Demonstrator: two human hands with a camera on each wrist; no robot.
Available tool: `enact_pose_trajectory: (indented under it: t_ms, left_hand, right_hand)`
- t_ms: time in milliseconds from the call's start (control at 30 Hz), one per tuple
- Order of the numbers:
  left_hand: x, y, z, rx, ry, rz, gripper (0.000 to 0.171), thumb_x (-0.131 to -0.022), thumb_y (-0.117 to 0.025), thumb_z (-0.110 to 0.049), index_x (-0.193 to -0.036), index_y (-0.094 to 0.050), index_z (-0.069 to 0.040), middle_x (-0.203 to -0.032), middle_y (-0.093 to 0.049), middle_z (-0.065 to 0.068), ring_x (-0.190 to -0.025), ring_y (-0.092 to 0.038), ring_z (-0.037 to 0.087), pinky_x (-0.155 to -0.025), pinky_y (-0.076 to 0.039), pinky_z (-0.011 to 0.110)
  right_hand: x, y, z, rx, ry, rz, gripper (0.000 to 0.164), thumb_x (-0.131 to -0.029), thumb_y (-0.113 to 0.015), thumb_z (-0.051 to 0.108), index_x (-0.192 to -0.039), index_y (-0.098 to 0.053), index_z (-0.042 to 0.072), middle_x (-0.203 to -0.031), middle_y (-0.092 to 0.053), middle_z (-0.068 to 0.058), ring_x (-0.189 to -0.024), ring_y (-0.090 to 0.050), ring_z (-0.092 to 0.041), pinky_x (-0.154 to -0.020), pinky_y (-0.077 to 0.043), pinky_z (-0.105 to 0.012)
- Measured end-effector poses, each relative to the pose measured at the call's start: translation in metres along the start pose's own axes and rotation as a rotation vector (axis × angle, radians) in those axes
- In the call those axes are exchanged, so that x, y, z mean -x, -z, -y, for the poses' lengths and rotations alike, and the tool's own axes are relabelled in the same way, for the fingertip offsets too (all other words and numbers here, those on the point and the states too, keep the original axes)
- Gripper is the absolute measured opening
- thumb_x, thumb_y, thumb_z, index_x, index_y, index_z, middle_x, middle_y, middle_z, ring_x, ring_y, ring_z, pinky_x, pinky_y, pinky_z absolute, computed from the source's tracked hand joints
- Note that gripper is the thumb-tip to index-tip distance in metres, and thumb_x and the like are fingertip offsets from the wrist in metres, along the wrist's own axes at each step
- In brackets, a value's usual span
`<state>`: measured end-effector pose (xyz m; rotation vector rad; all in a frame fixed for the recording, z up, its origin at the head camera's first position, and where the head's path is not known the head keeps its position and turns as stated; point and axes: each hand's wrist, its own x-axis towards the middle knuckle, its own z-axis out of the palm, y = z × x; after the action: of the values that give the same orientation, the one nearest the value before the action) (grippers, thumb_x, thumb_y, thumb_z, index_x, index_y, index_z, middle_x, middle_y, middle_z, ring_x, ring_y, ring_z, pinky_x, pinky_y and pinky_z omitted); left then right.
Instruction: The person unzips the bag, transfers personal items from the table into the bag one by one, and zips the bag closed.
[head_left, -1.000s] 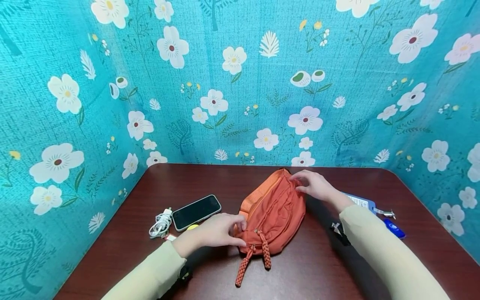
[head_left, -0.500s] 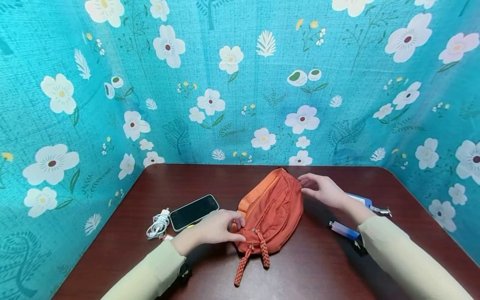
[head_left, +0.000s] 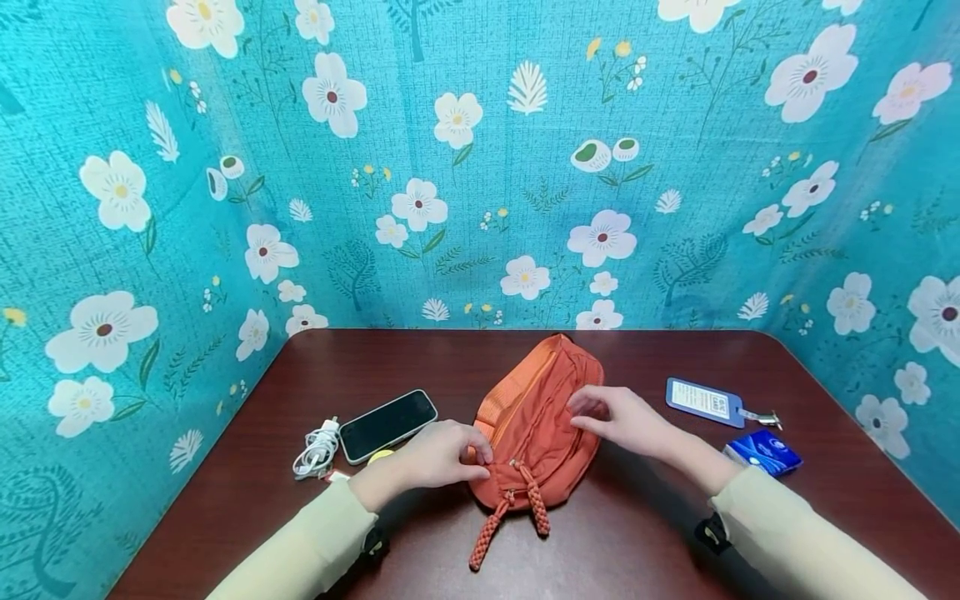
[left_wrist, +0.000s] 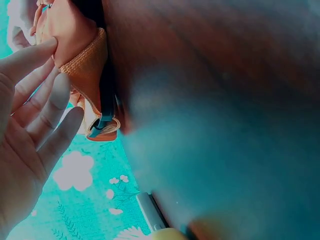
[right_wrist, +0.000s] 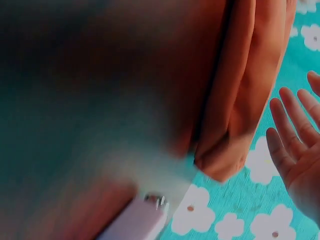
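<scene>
An orange-red waist bag (head_left: 540, 425) lies slantwise in the middle of the table, its two braided zipper pulls (head_left: 536, 504) hanging toward the front. At the bag's lower left end, my left hand (head_left: 438, 454) touches the fabric with loosely bent fingers. The left wrist view has a fingertip of that hand (left_wrist: 30, 115) against the bag (left_wrist: 72, 32). Over the bag's right side hovers my right hand (head_left: 618, 419), fingers slightly bent. In the right wrist view its fingers (right_wrist: 295, 132) are spread and hold nothing, apart from the bag (right_wrist: 245, 90).
Left of the bag lie a phone (head_left: 387, 426), a coiled white charging cable (head_left: 318, 450) and a partly hidden yellow item (head_left: 380, 456). On the right are a blue badge holder (head_left: 705, 402) with a metal clip and a blue packet (head_left: 765, 452). A patterned curtain surrounds the table's back and sides.
My right hand has moved from the bag's far upper end toward me, now over its right side. The badge holder and blue packet have come into fuller view. My left hand stays nearly still.
</scene>
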<state>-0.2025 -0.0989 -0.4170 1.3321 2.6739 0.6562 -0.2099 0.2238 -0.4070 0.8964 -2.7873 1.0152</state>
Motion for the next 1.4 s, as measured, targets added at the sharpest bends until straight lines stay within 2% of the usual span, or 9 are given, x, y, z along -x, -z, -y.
enact_pose_trajectory:
  t_ms: [200, 433, 567, 700, 767, 1033, 1400]
  left_hand:
    - [-0.002, -0.001, 0.001, -0.005, -0.008, 0.017, 0.005, -0.088, -0.074, -0.026, -0.087, -0.071, -0.022, -0.078, -0.057, -0.016, -0.063, -0.046, 0.003, -0.057, -0.040, 0.019]
    - [-0.003, 0.000, 0.001, -0.043, -0.034, 0.006, 0.007, -0.088, -0.073, -0.025, -0.083, -0.068, -0.024, -0.077, -0.057, -0.013, -0.063, -0.045, 0.003, -0.056, -0.038, 0.018]
    - [0.000, 0.001, 0.003, -0.016, 0.001, 0.009, 0.013, -0.085, -0.076, -0.032, -0.085, -0.065, -0.024, -0.076, -0.059, -0.011, -0.063, -0.046, 0.003, -0.056, -0.039, 0.019]
    - [0.004, 0.001, 0.006, 0.010, 0.053, 0.046, 0.028, -0.078, -0.081, -0.039, -0.089, -0.062, -0.023, -0.075, -0.058, -0.013, -0.062, -0.048, 0.002, -0.055, -0.041, 0.019]
    - [0.004, 0.001, 0.007, 0.009, 0.057, 0.061, 0.030, -0.076, -0.083, -0.039, -0.090, -0.061, -0.023, -0.075, -0.057, -0.015, -0.062, -0.049, 0.000, -0.056, -0.042, 0.019]
    - [0.003, 0.002, 0.006, 0.033, 0.037, 0.061, 0.019, -0.080, -0.081, -0.029, -0.083, -0.064, -0.022, -0.069, -0.056, -0.018, -0.062, -0.051, -0.002, -0.059, -0.043, 0.017]
    - [0.001, 0.006, 0.003, 0.133, 0.016, -0.002, 0.014, -0.081, -0.081, -0.022, -0.081, -0.067, -0.022, -0.068, -0.056, -0.018, -0.058, -0.049, 0.001, -0.055, -0.043, 0.019]
  right_hand:
    - [0.003, -0.016, 0.018, -0.027, 0.034, 0.044, 0.015, -0.090, -0.071, 0.021, -0.102, -0.069, 0.012, -0.089, -0.063, 0.015, -0.084, -0.060, -0.006, -0.075, -0.052, -0.034]
    - [0.001, -0.030, 0.031, -0.028, 0.089, 0.041, 0.012, -0.089, -0.073, 0.023, -0.097, -0.069, 0.015, -0.087, -0.063, 0.017, -0.082, -0.059, -0.003, -0.074, -0.051, -0.033]
    - [0.000, -0.033, 0.034, -0.018, 0.116, 0.038, 0.012, -0.088, -0.073, 0.024, -0.096, -0.070, 0.015, -0.086, -0.063, 0.018, -0.080, -0.059, -0.003, -0.073, -0.052, -0.035]
    - [0.001, -0.033, 0.035, -0.007, 0.113, 0.039, 0.014, -0.088, -0.073, 0.025, -0.096, -0.070, 0.015, -0.086, -0.063, 0.019, -0.080, -0.058, -0.003, -0.072, -0.052, -0.035]
    - [0.001, -0.032, 0.035, -0.006, 0.111, 0.040, 0.014, -0.088, -0.073, 0.025, -0.097, -0.070, 0.015, -0.087, -0.063, 0.019, -0.080, -0.058, -0.003, -0.072, -0.052, -0.035]
    - [0.002, -0.031, 0.037, -0.019, 0.090, 0.057, 0.014, -0.088, -0.073, 0.025, -0.097, -0.069, 0.015, -0.087, -0.063, 0.019, -0.081, -0.059, -0.003, -0.074, -0.052, -0.035]
    - [-0.002, -0.036, 0.046, -0.044, 0.149, 0.062, 0.012, -0.088, -0.073, 0.030, -0.096, -0.069, 0.021, -0.085, -0.063, 0.020, -0.076, -0.059, -0.007, -0.066, -0.049, -0.030]
